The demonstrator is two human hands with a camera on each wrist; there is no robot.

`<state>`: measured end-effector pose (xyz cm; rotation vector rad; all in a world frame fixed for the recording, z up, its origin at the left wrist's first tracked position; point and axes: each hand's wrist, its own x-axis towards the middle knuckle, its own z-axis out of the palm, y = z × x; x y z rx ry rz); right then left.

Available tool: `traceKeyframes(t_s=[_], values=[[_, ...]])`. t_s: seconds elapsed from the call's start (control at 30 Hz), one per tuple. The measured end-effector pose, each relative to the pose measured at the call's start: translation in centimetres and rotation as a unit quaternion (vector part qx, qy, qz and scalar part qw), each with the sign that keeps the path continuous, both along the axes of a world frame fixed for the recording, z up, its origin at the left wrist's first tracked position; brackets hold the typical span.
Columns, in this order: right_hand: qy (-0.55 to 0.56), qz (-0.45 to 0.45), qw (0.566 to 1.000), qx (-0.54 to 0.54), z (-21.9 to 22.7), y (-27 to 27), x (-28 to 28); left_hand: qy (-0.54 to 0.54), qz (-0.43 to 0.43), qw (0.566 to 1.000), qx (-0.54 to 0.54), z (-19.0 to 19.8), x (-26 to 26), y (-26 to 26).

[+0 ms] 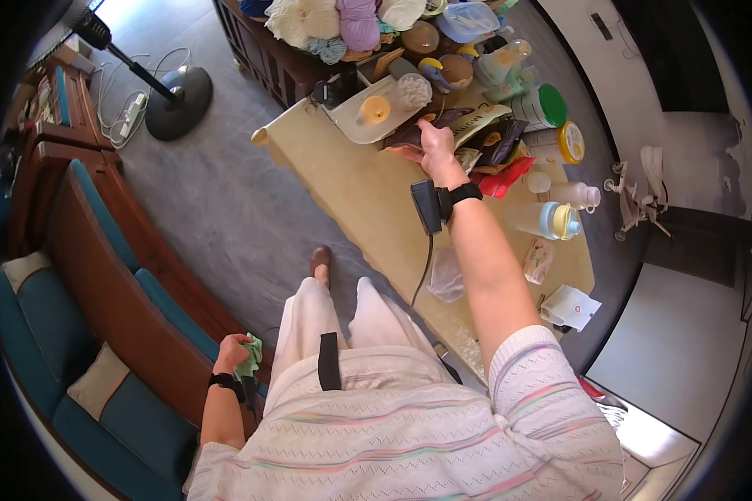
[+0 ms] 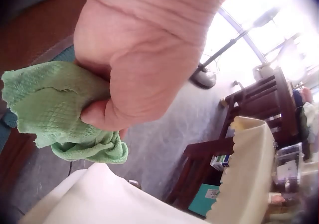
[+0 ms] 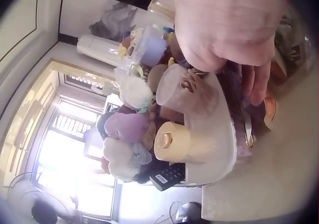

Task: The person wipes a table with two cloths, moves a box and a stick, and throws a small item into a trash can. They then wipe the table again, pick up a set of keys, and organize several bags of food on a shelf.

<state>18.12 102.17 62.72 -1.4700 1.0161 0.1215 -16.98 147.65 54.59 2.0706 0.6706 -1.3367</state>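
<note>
In the left wrist view my left hand (image 2: 144,59) pinches a crumpled green cloth (image 2: 55,99) between thumb and fingers. That hand hangs low beside the sofa in the head view. My right hand (image 1: 439,150) reaches over the table (image 1: 326,179) and grips a dark purple snack bag (image 3: 241,129) right beside a white tray (image 3: 219,154). Part of the bag is hidden behind the fingers. On the tray stand a yellow-lidded container (image 3: 172,141) and a clear cup of white sticks (image 3: 182,89). More snack bags (image 1: 505,142) lie heaped beside the right hand.
Bottles (image 1: 551,221) and a green-lidded jar (image 1: 551,106) stand along the table's far side. Yarn balls (image 1: 309,21) are piled beyond the tray. A sofa (image 1: 134,250) runs along the left, and a fan base (image 1: 180,104) stands on the floor.
</note>
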Motion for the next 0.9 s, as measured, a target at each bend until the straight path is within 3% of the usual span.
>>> traceKeyframes(t_s=[0.17, 0.2, 0.33, 0.4, 0.53, 0.67, 0.77, 0.83, 0.9], values=[[-0.032, 0.074, 0.994, 0.075, 2.9, -0.1, -3.8, 0.002, -0.025, 1.0, 0.002, 2.0, 3.3, -1.7], [-0.033, 0.063, 0.995, 0.075, 3.6, -0.3, -5.4, 0.002, -0.036, 0.999, 0.002, 1.7, 3.9, -1.6], [0.027, 0.196, 0.973, 0.118, 5.9, -2.6, -13.8, -0.02, -0.084, 0.996, -0.025, 0.7, 6.6, -2.4], [0.069, 0.189, 0.971, 0.129, 6.9, -4.5, -18.2, -0.028, -0.113, 0.993, -0.024, 0.4, 8.5, -3.3], [0.085, 0.058, 0.988, 0.119, 7.5, -10.2, -27.3, -0.053, -0.202, 0.977, -0.028, -1.5, 11.5, -5.4], [0.062, -0.134, 0.984, 0.1, 8.8, -18.1, -36.3, -0.069, -0.304, 0.95, -0.027, -2.5, 14.1, -8.7], [0.035, -0.227, 0.972, 0.042, 9.7, -24.6, -43.5, -0.108, -0.368, 0.922, -0.056, -2.9, 15.1, -10.9], [0.014, -0.283, 0.959, 0.003, 10.1, -29.0, -48.6, -0.119, -0.363, 0.921, -0.076, -3.0, 15.1, -12.3], [-0.009, -0.293, 0.955, -0.045, 10.4, -33.1, -53.1, -0.109, -0.391, 0.912, -0.063, -2.9, 14.9, -13.5]])
